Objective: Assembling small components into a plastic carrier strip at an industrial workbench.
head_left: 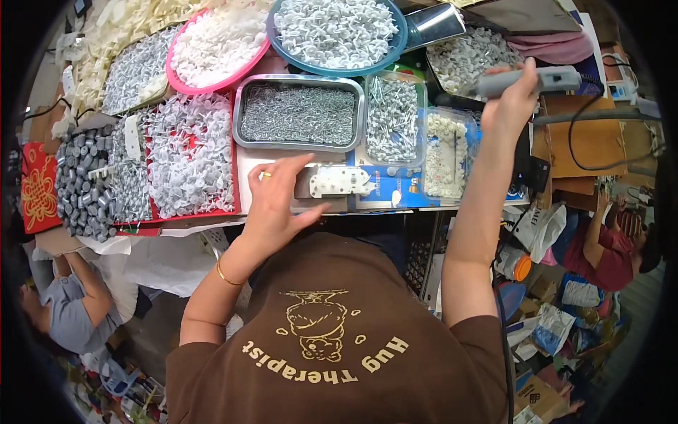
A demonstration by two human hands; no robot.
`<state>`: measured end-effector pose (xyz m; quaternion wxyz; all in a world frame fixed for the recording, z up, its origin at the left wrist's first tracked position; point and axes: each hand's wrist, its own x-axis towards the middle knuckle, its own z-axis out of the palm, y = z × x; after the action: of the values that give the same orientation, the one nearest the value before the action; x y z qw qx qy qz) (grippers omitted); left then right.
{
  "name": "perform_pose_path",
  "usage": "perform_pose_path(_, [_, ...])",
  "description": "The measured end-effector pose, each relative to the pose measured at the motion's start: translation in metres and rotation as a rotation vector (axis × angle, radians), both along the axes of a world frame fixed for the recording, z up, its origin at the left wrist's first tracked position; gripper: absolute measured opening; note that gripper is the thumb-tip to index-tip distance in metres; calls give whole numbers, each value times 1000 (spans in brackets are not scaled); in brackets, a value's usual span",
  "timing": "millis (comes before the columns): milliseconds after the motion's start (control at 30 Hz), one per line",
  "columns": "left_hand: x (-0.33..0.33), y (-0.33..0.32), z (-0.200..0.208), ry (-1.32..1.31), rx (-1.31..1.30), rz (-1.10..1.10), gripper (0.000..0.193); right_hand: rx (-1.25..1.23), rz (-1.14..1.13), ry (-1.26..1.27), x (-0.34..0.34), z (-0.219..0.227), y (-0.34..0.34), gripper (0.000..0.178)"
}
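Observation:
A white plastic part (339,181) with several small holes lies on a small dark block (304,185) near the table's front edge. My left hand (277,201), with a ring and a bangle, is open at the block's left end; its thumb and fingers are spread apart. Whether the fingertips touch the block, I cannot tell. At the right, my raised right hand (511,95) is wrapped round a grey, corded electric screwdriver (554,79), held roughly level over the bins.
Behind the block stand a metal tray (247,113) of small screws and a clear box (374,152) of metal pieces. Pink (169,67) and teal (272,39) basins hold white parts. Grey caps (83,180) lie left. A black cable (579,134) hangs right. Other people sit at both sides.

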<state>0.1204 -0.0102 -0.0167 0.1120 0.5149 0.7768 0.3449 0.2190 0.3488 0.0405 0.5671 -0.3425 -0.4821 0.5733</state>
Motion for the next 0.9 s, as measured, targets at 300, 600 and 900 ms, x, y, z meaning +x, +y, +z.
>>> perform_pose_path(300, [6,13,-20,-31,231,-64,49,-387,232,100,58,-44,145,56])
perform_pose_path(600, [-11,-53,19,-480,194,197,48,276,-49,-1407,131,-90,65,25])
perform_pose_path(900, [-108,-285,18,-470,-514,543,30,531,-163,-1417,122,-103,37,19])
